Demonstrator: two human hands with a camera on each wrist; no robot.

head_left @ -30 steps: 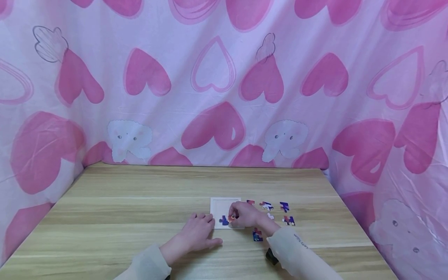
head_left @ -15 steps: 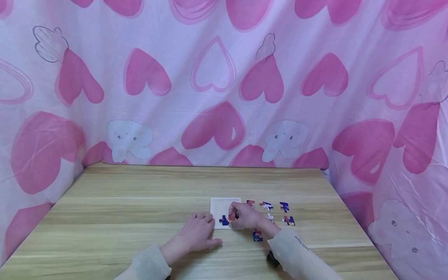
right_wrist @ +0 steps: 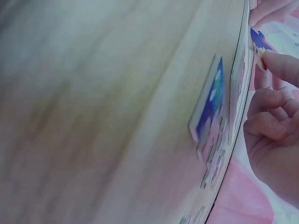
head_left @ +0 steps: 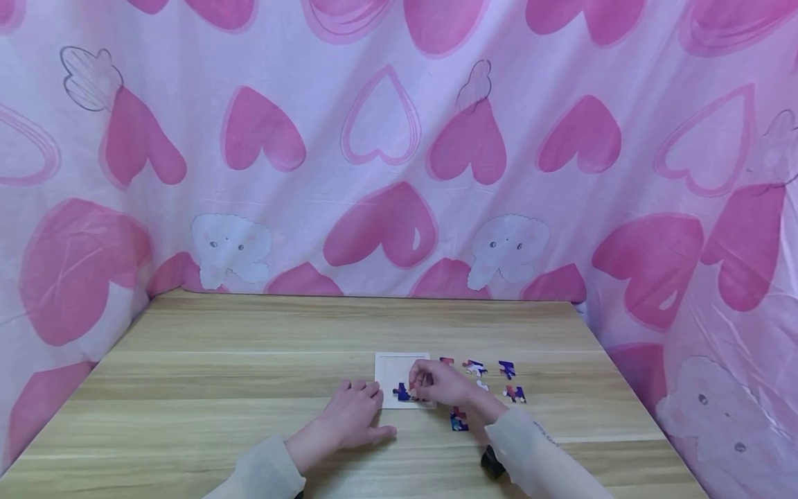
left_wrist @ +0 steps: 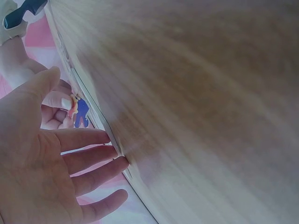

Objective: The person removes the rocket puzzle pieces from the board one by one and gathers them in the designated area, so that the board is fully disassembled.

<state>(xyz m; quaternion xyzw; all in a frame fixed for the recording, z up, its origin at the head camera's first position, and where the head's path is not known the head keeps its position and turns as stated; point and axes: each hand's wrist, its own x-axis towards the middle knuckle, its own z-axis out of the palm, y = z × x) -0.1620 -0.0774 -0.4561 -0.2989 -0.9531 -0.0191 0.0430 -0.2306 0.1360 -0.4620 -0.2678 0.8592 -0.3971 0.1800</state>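
My right hand (head_left: 439, 381) is over the white puzzle tray (head_left: 386, 367) in the head view, pinching a jigsaw piece (head_left: 402, 392) between thumb and fingers. Blue, red and yellow show on that jigsaw piece (left_wrist: 81, 112) in the left wrist view, raised on its edge side-on to the camera. The right fingers cover part of it. My left hand (head_left: 349, 416) lies with fingers extended and spread, its fingertips right at the tray's left edge. Nothing is held in it.
Several loose jigsaw pieces (head_left: 507, 369) lie on the wooden table (head_left: 249, 346) to the right of the tray. Nearest me is a blue and red jigsaw piece (head_left: 459, 419), close under the right forearm. A pink heart-patterned curtain (head_left: 380, 229) encloses the table.
The right hand has shifted slightly to the right, and the pinched jigsaw piece has moved slightly right with it. My left hand stays in place.
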